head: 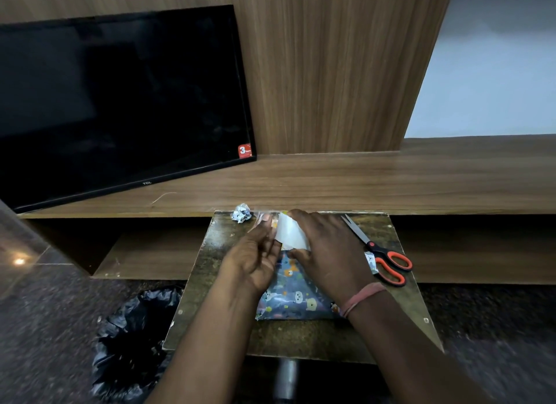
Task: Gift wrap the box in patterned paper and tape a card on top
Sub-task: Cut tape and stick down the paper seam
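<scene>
Your wrapped box [296,298] lies mid-bench [301,337]. Scissors [376,250] sit to its right, a crumpled scrap [241,213] at the far left corner. A bin [132,343] stands on the floor, left. A television [120,102] leans behind on the shelf [361,178].

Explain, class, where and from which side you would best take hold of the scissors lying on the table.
Grip the scissors by the orange loop handles, coming from the near right. The handles point toward the person while the closed blades point away to the far left, so that side meets the loops first. The right hand is nearest but busy on the white flap of the wrapped box.
</scene>
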